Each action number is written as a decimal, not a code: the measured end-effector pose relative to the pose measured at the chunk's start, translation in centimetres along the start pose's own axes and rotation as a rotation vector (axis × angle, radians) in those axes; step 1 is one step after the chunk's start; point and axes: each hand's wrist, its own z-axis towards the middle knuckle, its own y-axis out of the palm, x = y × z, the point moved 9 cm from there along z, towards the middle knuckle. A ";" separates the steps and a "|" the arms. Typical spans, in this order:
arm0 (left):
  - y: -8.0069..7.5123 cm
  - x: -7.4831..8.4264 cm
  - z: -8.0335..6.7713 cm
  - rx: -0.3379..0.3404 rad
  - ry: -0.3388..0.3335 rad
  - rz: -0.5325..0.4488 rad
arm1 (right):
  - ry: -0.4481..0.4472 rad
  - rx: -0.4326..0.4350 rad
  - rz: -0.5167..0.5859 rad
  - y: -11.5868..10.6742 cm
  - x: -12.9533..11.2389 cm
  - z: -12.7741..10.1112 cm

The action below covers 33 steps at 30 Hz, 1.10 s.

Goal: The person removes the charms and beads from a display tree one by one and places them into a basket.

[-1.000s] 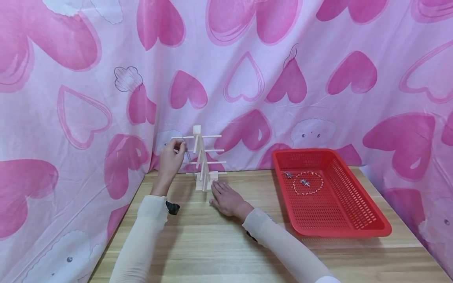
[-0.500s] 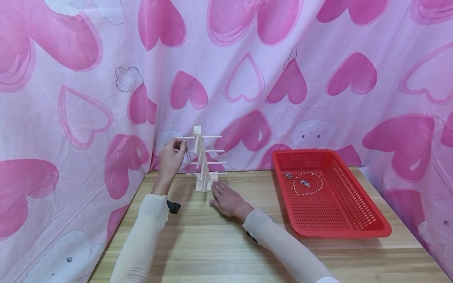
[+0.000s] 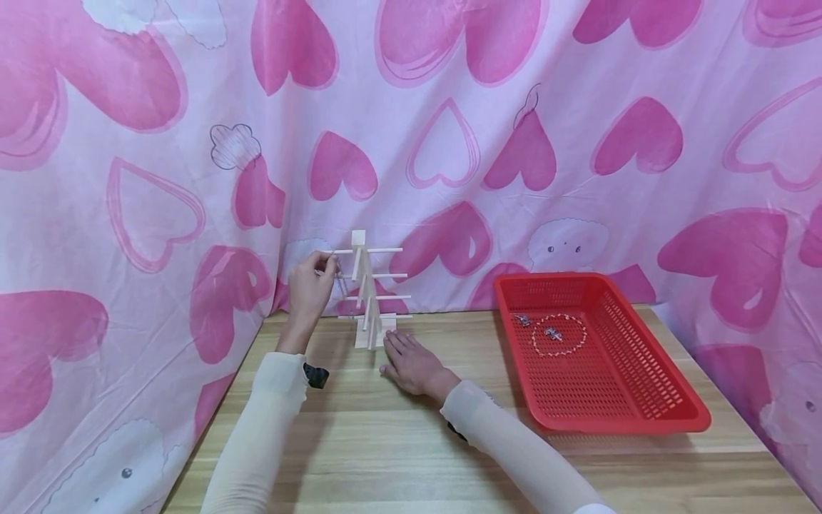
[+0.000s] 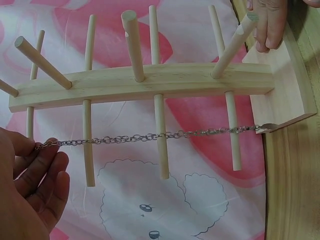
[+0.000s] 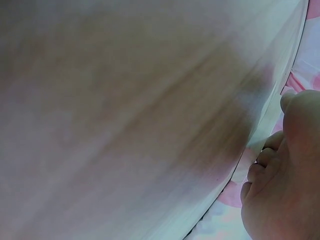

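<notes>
A wooden peg stand (image 3: 367,285) stands upright at the back of the table. Beside its top left peg my left hand (image 3: 311,289) pinches a silver chain necklace (image 4: 135,137) between thumb and fingers. The doubled chain hangs down across the left-hand pegs, and a flat silvery piece at its lower end is near the base in the left wrist view. My right hand (image 3: 414,363) lies with its fingers extended, fingertips touching the stand's base (image 4: 287,85). In the right wrist view only part of that hand shows beside a blurred table surface.
A red plastic basket (image 3: 604,422) stands on the right of the wooden table (image 3: 385,457). Inside lie a beaded loop (image 3: 560,354) and small silvery pieces (image 3: 523,320). A pink heart-patterned cloth (image 3: 443,43) hangs behind and at the left.
My left hand has shifted slightly, and less of the top left peg shows past its fingers. The necklace stays pinched. My right hand keeps its place at the base.
</notes>
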 end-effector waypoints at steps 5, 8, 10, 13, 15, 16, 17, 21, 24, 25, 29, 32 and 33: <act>-0.1 0.1 0.1 0.001 0.027 -0.008 | 0.005 -0.002 0.002 0.2 0.1 0.1; -0.2 0.3 0.1 0.009 0.041 -0.009 | 0.005 0.002 0.002 0.2 0.1 0.2; -0.2 0.3 0.0 0.013 0.046 -0.007 | 0.005 0.002 0.003 0.2 0.1 0.2; -0.4 0.2 0.0 0.014 0.041 -0.004 | 0.006 0.000 0.002 0.2 0.0 0.1; -0.6 0.0 0.0 0.017 0.038 0.012 | 0.007 -0.004 0.005 0.1 0.0 0.0; -0.7 0.0 0.0 0.021 0.039 0.021 | 0.007 -0.006 0.006 0.1 0.0 0.0; -0.8 0.0 0.0 0.023 0.038 0.026 | 0.007 -0.005 0.007 0.0 0.0 0.0; -1.4 0.1 0.2 0.042 0.053 0.041 | 0.007 -0.009 0.014 -0.1 0.1 0.0; -1.7 -0.1 0.4 0.048 0.054 0.034 | 0.010 -0.010 0.019 0.0 0.1 0.0; -1.8 -0.3 0.4 0.048 0.049 0.032 | 0.010 -0.008 0.020 0.0 0.1 0.0; -2.0 -0.9 0.4 0.044 0.018 0.025 | 0.011 -0.010 0.016 0.2 0.1 0.0; -2.2 -1.3 0.4 0.045 0.005 0.030 | 0.012 -0.011 0.012 0.2 0.1 -0.1; -2.3 -1.3 0.4 0.047 0.003 0.030 | 0.011 -0.010 0.011 0.2 0.1 -0.1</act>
